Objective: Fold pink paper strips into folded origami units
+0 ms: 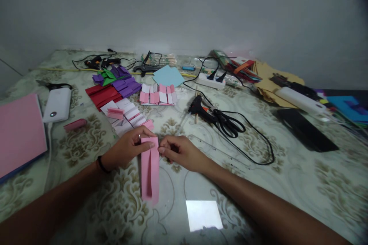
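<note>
A folded pink paper strip stands lengthwise toward me, with a crease running down its middle. My left hand pinches its far end, thumb on top and fingers behind. Close by, at the strip's far right edge, my right hand has thumb and forefinger pressed together; whether they grip the paper edge or something tiny I cannot make out. Just beyond my left hand lie white and pink folded papers. A small rolled pink paper piece rests on the left.
A black glue gun with a coiled cord lies beyond my right hand, near a clear ruler. A white power bank, pink sheets, a power strip, a black phone and purple folded papers lie around.
</note>
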`<state>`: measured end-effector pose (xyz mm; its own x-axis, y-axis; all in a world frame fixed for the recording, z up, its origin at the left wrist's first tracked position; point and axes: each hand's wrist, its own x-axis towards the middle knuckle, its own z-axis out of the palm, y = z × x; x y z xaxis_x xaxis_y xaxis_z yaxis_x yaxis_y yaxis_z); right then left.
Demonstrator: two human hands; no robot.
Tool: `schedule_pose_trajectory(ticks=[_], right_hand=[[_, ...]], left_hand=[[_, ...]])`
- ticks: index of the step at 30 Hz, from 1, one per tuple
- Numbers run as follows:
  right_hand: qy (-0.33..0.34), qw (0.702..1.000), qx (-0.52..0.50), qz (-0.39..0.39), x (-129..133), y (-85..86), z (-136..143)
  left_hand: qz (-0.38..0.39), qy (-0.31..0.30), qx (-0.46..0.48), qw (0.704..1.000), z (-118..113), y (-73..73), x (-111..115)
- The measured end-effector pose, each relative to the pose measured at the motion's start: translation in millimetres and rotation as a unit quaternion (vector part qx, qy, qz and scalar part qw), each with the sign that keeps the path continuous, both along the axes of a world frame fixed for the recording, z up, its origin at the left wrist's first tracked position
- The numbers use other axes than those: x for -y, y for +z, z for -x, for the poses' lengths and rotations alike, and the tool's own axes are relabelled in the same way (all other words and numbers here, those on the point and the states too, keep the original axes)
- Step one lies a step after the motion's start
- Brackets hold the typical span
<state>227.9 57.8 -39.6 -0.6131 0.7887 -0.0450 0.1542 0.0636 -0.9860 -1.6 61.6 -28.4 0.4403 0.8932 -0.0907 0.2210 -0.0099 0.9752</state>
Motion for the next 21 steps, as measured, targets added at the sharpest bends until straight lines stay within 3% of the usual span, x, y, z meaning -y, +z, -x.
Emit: schedule_pose_trajectory(ticks=[13, 21], right_hand=[[0.009, 0.999, 0.017, -0.033, -0.9, -0.1, -1.1], [0.007, 0.998, 0.033, -0.045, 0.1, -1.0, -0.9]], left_hand=[[0.003, -0.002, -0.001, 1.0, 2.6, -2.1, -3.1], [0.001, -0.042, -0.02, 0.999, 0.1, 5.8, -0.1]])
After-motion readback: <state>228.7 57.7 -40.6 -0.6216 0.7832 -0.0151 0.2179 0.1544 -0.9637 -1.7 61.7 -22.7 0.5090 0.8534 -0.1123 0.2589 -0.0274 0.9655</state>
